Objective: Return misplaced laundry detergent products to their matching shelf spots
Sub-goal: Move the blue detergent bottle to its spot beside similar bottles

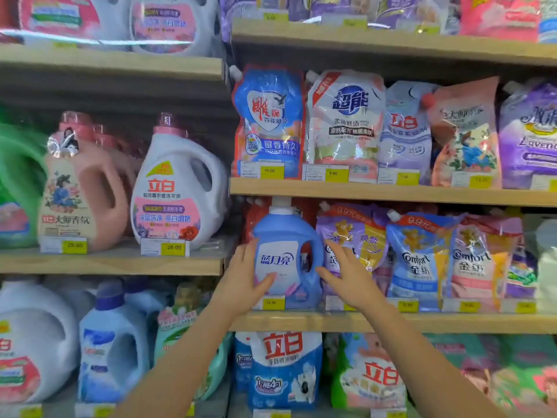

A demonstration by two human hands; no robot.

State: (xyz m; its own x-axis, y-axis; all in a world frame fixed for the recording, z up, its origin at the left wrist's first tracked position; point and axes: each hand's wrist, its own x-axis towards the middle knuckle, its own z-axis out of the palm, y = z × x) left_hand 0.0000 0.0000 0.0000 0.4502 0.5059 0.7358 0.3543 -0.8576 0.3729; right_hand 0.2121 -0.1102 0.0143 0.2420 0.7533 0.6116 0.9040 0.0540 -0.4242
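Wooden shelf (pixel 452 322) | blue bottle (pixel 286 254) upright | store aisle, stocked

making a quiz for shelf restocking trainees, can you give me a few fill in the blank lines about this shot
1. Both hands reach for the ____ bottle.
2. It stands among soft pouches, left of a ____ Comfort pouch.
3. The left hand touches its white ____.
4. The yellow tag under the white bottle reads ____.

Missing: blue; purple; label; 39.00

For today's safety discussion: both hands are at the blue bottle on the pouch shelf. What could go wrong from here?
1. The blue bottle stands near the shelf edge; the left hand touches its label, but the right hand looks open beside it, so it might tip forward.
2. Pulling it out could drag the neighbouring purple pouch along.
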